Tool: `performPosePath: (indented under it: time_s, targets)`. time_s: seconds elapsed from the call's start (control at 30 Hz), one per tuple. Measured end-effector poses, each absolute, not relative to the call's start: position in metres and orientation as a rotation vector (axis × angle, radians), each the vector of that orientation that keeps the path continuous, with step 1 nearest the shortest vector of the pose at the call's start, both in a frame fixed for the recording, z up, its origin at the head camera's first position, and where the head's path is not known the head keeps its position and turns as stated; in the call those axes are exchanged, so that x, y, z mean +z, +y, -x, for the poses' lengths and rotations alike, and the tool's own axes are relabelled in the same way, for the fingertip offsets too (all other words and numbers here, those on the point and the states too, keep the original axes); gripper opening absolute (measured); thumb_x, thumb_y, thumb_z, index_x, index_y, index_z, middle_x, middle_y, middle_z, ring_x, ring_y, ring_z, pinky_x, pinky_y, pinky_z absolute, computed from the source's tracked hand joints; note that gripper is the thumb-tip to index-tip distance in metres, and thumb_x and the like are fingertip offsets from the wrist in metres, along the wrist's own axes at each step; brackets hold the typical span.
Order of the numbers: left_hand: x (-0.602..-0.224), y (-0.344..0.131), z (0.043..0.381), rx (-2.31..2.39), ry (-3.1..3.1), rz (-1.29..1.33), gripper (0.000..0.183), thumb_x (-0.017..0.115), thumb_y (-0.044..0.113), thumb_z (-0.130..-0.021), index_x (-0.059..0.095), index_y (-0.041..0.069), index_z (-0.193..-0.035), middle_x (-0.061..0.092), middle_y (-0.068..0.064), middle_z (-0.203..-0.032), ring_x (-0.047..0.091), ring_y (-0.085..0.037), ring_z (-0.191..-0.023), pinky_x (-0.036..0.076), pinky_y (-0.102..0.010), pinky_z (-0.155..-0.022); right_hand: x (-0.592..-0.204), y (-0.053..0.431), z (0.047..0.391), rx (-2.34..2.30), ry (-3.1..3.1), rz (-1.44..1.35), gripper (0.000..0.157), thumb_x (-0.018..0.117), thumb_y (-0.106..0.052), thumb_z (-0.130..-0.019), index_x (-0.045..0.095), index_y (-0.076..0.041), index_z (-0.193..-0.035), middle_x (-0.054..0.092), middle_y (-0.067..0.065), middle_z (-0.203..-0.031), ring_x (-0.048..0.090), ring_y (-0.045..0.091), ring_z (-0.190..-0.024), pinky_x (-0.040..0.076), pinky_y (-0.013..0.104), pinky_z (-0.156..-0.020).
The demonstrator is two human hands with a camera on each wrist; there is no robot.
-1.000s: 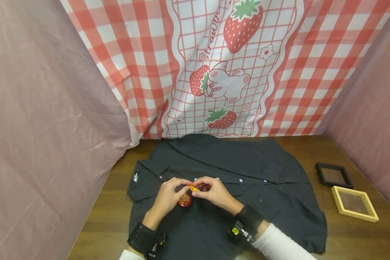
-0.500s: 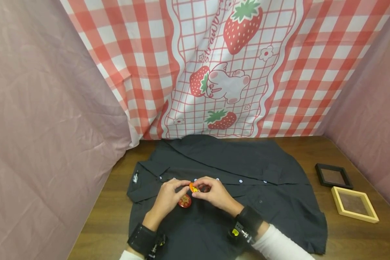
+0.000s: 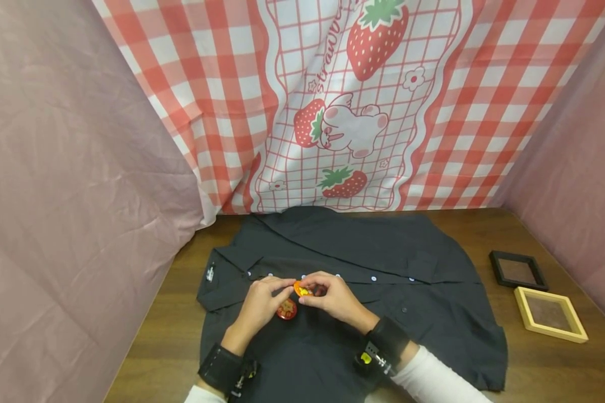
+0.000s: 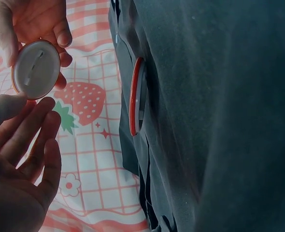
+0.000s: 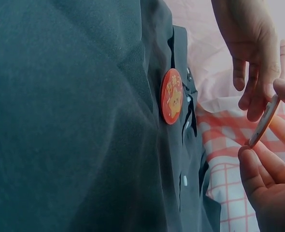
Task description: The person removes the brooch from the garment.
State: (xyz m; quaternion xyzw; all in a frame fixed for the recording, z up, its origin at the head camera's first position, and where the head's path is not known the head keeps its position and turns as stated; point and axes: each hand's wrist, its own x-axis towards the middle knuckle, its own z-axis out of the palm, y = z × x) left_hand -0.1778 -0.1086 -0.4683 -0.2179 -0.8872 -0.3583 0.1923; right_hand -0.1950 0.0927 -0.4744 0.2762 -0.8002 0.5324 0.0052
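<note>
Between my two hands is an orange pin badge (image 3: 301, 290) with a yellow figure, held just above a dark shirt (image 3: 383, 324). My right hand (image 3: 335, 296) pinches it by the edge. My left hand's (image 3: 260, 305) thumb and forefinger meet the badge's left edge. In the left wrist view the white back of the badge (image 4: 35, 72) shows, with its pin bar lying across it. A second, red pin badge (image 5: 172, 96) with a star-shaped figure sits on the shirt front, close below my left fingertips.
The shirt lies spread on a brown wooden table (image 3: 156, 330), a row of pale buttons (image 3: 373, 279) along its placket. At the right are a black frame (image 3: 518, 285) and a light wooden frame (image 3: 552, 334). A strawberry-print checked cloth (image 3: 222, 101) hangs behind.
The orange badge has turned slightly in my fingers, so more of its face shows in the head view. Both hands stay almost in place, and the red badge has not moved.
</note>
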Motion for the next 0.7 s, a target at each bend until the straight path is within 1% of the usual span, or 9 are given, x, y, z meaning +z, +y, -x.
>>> performPosePath:
  time_s: [0.2, 0.33, 0.4, 0.53, 0.6, 0.7]
  targets:
    - [-0.469, -0.107, 0.177, -1.014, -2.490, 0.611, 0.019, 0.076, 0.013, -0.083, 0.078, 0.007, -0.101, 0.077, -0.005, -0.095, 0.072, -0.018, -0.089, 0.058, -0.036, -0.080, -0.477, 0.094, 0.195, 1.685, -2.471, -0.892, 0.029, 0.081, -0.015, -0.078, 0.073, -0.005, -0.104, 0.070, 0.012, -0.106, 0.065, 0.026, -0.087, 0.056, 0.027, -0.071]
    - [-0.468, -0.106, 0.176, -1.051, -2.500, 0.599, 0.020, 0.076, 0.013, -0.083, 0.077, 0.008, -0.102, 0.077, -0.006, -0.097, 0.072, -0.018, -0.090, 0.058, -0.037, -0.080, -0.477, 0.095, 0.195, 1.674, -2.455, -0.893, 0.029, 0.082, -0.013, -0.077, 0.073, -0.006, -0.103, 0.070, 0.012, -0.105, 0.064, 0.027, -0.087, 0.055, 0.028, -0.069]
    - [-0.467, -0.105, 0.176, -1.075, -2.501, 0.595, 0.021, 0.076, 0.012, -0.083, 0.077, 0.007, -0.104, 0.077, -0.006, -0.098, 0.072, -0.019, -0.091, 0.057, -0.037, -0.081, -0.472, 0.094, 0.193, 1.653, -2.465, -0.883, 0.028, 0.082, -0.009, -0.076, 0.072, -0.003, -0.102, 0.069, 0.014, -0.104, 0.063, 0.031, -0.087, 0.055, 0.032, -0.068]
    - [-0.463, -0.103, 0.176, -1.090, -2.525, 0.589, 0.023, 0.075, 0.013, -0.084, 0.076, 0.007, -0.106, 0.076, -0.006, -0.100, 0.072, -0.019, -0.093, 0.057, -0.038, -0.083, -0.449, 0.093, 0.184, 1.615, -2.483, -0.869, 0.027, 0.080, -0.002, -0.076, 0.071, 0.003, -0.100, 0.068, 0.019, -0.101, 0.061, 0.036, -0.087, 0.054, 0.039, -0.067]
    - [-0.461, -0.103, 0.176, -1.083, -2.538, 0.584, 0.023, 0.075, 0.013, -0.084, 0.076, 0.007, -0.106, 0.076, -0.006, -0.100, 0.072, -0.020, -0.093, 0.057, -0.038, -0.083, -0.444, 0.093, 0.182, 1.601, -2.485, -0.877, 0.027, 0.080, -0.001, -0.075, 0.070, 0.004, -0.099, 0.068, 0.020, -0.100, 0.061, 0.037, -0.086, 0.054, 0.041, -0.068]
    - [-0.460, -0.102, 0.175, -1.085, -2.552, 0.583, 0.023, 0.075, 0.013, -0.084, 0.076, 0.007, -0.107, 0.076, -0.006, -0.101, 0.072, -0.020, -0.094, 0.057, -0.038, -0.084, -0.456, 0.094, 0.188, 1.578, -2.489, -0.878, 0.028, 0.081, -0.002, -0.075, 0.070, 0.003, -0.100, 0.068, 0.020, -0.100, 0.061, 0.036, -0.086, 0.054, 0.044, -0.068]
